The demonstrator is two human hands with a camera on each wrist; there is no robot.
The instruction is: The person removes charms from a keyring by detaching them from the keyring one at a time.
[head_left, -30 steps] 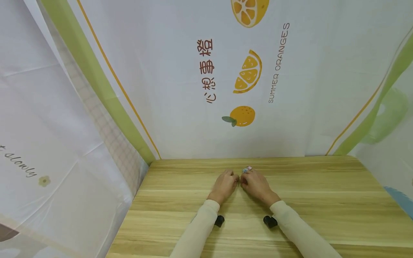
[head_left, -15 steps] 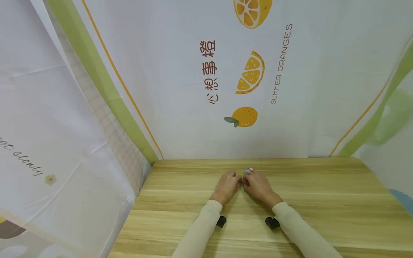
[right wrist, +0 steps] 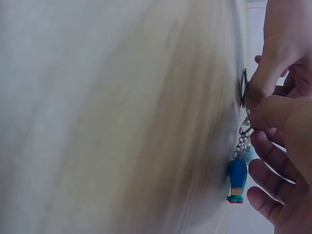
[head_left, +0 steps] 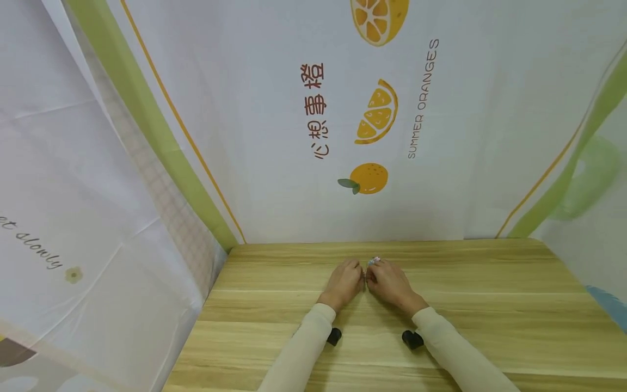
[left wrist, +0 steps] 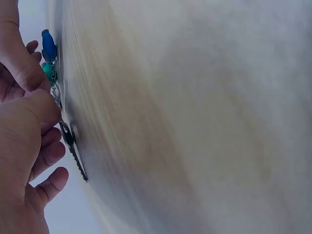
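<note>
A key ring (right wrist: 245, 126) is pinched between the thumbs and fingertips of both hands, close above the wooden table. My left hand (head_left: 344, 282) grips it on one side, where a dark key (left wrist: 74, 152) sticks out past the thumb. On the other side my right hand (head_left: 388, 282) pinches it, thumb tip nearly meeting the left one. From the ring a short chain (right wrist: 241, 141) leads to a small blue and green figure charm (right wrist: 238, 170), which hangs by the right fingers. A paler blue charm (right wrist: 250, 154) shows partly behind it. Fingertips cover much of the ring.
The wood-grain table (head_left: 465, 326) stretches out to both sides. A white cloth with printed oranges (head_left: 370, 178) hangs along its far edge, and another cloth (head_left: 98, 218) hangs at left. Black wrist devices (head_left: 412, 340) sit under the sleeves.
Both hands stay together at the same place, with only slight finger shifts at the ring. The head view sways a little right, then back.
</note>
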